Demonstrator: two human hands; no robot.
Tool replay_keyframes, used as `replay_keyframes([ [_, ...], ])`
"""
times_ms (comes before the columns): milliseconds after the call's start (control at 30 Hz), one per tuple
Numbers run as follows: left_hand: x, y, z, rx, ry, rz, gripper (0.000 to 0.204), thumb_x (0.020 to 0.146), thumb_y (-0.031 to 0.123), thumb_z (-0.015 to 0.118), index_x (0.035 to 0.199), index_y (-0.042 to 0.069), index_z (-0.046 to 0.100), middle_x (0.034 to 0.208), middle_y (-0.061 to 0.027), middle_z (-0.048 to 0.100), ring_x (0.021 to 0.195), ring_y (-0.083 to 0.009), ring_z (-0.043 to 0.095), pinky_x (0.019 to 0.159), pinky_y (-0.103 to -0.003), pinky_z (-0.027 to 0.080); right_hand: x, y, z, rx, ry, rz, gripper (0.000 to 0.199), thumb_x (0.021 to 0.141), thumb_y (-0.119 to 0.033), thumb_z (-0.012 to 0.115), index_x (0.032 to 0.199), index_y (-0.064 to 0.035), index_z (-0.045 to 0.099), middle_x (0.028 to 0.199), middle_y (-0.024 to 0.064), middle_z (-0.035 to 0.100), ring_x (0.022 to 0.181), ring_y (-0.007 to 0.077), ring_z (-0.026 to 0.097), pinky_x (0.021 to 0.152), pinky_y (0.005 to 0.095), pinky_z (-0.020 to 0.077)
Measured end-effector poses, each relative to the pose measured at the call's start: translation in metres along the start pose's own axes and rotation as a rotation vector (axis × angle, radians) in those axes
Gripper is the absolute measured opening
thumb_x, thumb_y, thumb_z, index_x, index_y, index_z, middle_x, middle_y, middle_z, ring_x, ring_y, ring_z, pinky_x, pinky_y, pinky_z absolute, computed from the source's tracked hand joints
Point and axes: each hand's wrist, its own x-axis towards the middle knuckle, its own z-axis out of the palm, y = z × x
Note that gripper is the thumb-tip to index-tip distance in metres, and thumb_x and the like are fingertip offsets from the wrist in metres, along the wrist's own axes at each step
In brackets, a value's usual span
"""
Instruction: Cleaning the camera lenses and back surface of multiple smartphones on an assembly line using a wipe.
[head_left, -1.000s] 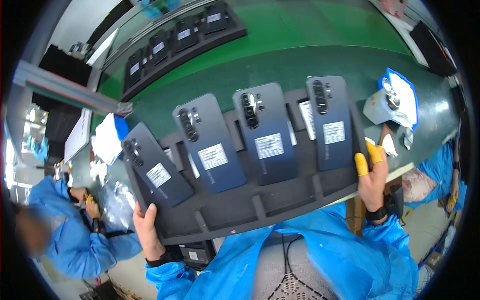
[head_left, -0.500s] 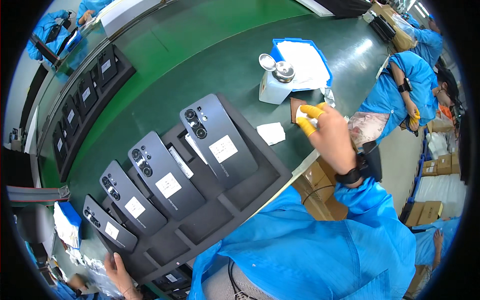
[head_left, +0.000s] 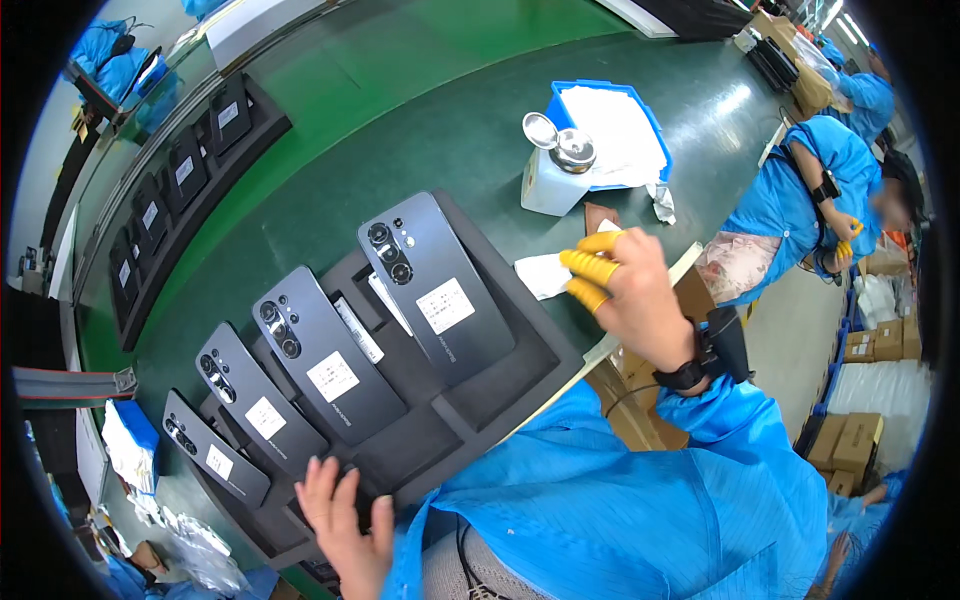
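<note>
A black foam tray [head_left: 560,372] holds several dark blue-grey smartphones, backs up, each with a white label. The largest smartphone [head_left: 435,290] leans at the tray's right end; the smallest smartphone [head_left: 215,450] is at the left. My left hand [head_left: 345,525] is open over the tray's near edge, fingers spread, below the phones. My right hand [head_left: 635,300], with yellow finger cots, is closed at the right end of a folded white wipe [head_left: 540,277] on the green table. Its fingertips partly cover the wipe. Beyond those fingers lies a brown piece [head_left: 600,216], partly hidden.
A white pump bottle [head_left: 552,185] with its metal lid flipped up stands beside a blue bin [head_left: 660,150] of white wipes. Another tray of phones [head_left: 205,195] sits on the green surface at far left. A co-worker in blue [head_left: 770,210] sits at the right.
My left hand has moved right, from the tray's left corner to its near edge. My right hand has come down and left from the brown piece to the white wipe.
</note>
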Motion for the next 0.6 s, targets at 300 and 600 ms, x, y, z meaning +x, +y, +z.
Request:
replay_keyframes([
  [300, 0.016, 0.015, 0.02, 0.077, -0.054, 0.104, 0.054, 0.083, 0.03, 0.071, 0.124, -0.003, 0.057, 0.138, -0.0182, 0.049, 0.135, -0.0386, 0.038, 0.112, -0.062, 0.016, 0.021, -0.012, 0.014, 0.143, -0.144, -0.032, 0.022, 0.093, -0.003, 0.059, 0.113, -0.0005, 0.066, 0.095, 0.0012, 0.063, 0.079, 0.0098, 0.056, 0.073, 0.0241, 0.0434],
  [600, 0.03, 0.011, 0.031, 0.078, -0.03, 0.107, 0.056, 0.081, 0.032, 0.072, 0.121, -0.004, 0.059, 0.138, -0.0198, 0.05, 0.134, -0.0377, 0.041, 0.112, -0.062, 0.017, 0.063, -0.069, 0.011, 0.711, -0.423, 0.189, 0.024, 0.092, -0.002, 0.059, 0.116, -0.0022, 0.064, 0.096, 0.0005, 0.063, 0.076, 0.0094, 0.057, 0.072, 0.0234, 0.0449],
])
